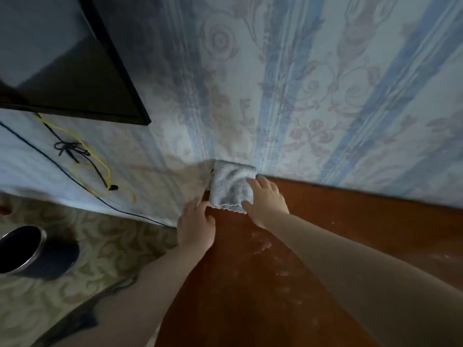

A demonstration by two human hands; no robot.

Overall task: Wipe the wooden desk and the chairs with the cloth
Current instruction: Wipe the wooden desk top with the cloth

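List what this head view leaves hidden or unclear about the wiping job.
- Chairs: none in the head view.
- Wooden desk: only its far left corner shows; the rest is cut off by the right and bottom edges and covered by both forearms.
- Cloth: its underside and the desk corner beneath it are hidden.
- Left hand: fingertips at the cloth edge are blurred; its grip is unclear.

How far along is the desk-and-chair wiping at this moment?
Early. Nothing looks finished: the reddish-brown wooden desk shows pale dusty smudges on its near surface. In hand: the folded grey-white cloth lies at the desk's far left corner by the wallpapered wall, right hand resting on it, left hand at its edge. Left: most of the desk; no chairs are in view.
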